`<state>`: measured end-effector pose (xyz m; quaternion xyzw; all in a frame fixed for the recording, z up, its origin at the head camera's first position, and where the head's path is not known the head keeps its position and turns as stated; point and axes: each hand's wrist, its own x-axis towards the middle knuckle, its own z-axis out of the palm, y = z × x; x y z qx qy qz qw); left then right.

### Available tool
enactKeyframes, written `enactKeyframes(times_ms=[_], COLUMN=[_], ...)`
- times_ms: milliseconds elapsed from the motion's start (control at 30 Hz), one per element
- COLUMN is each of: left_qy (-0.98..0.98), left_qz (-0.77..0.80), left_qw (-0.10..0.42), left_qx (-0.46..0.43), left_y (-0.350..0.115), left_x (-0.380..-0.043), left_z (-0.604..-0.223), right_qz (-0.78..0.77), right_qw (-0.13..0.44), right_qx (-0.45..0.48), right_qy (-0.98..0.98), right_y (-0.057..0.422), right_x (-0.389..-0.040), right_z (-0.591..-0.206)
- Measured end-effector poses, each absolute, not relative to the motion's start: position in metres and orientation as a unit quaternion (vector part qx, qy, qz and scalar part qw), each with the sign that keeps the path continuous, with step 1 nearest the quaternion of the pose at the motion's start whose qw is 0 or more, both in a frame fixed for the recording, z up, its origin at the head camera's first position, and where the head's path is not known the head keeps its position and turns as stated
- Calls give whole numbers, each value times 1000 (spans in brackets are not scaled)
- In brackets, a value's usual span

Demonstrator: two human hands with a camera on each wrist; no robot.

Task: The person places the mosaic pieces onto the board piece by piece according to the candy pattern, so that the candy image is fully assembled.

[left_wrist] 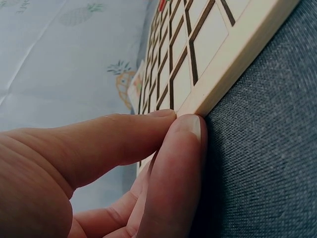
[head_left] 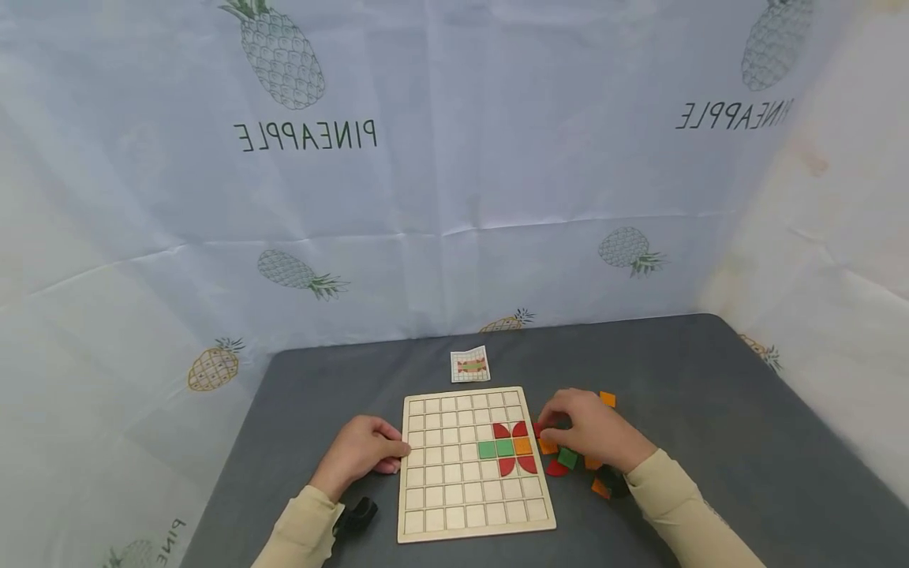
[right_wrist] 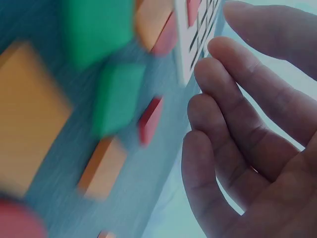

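Head view: the board [head_left: 453,495] lies flat on the grey surface [head_left: 341,379], the left hand [head_left: 362,451] at its left edge. Towards its right side sit two green squares [head_left: 486,450], an orange square [head_left: 522,446] and four red pieces [head_left: 527,465]. The right hand [head_left: 589,426] is over loose pieces [head_left: 567,457] just beside the board's right edge. A card [head_left: 470,365] lies beyond the board; a pineapple-print cloth [head_left: 440,181] hangs behind.

Left wrist view: thumb and forefinger come together, pinching the board's edge.

Right wrist view: the fingers are loosely bent, the thumb apart from them, with nothing visible in their hold. Loose orange, green and red pieces lie nearby, several blurred.
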<state>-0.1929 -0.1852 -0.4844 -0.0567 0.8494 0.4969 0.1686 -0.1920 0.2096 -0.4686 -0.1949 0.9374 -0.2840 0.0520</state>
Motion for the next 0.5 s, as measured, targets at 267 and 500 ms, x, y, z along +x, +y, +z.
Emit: enactKeyframes(times_ms=[267,500], left_qy=[852,852], left_qz=[493,493], left_qw=[164,166], left_qx=[-61,-64], left_y=[-185,-184], left_x=[-195,-196], left_z=[-484,-485], right_qz=[-282,-278], right_qw=[57,61], right_qx=[-173,-148], right_qy=[942,947], right_y=[244,252], right_x=[-183,-180], right_z=[-469,-475])
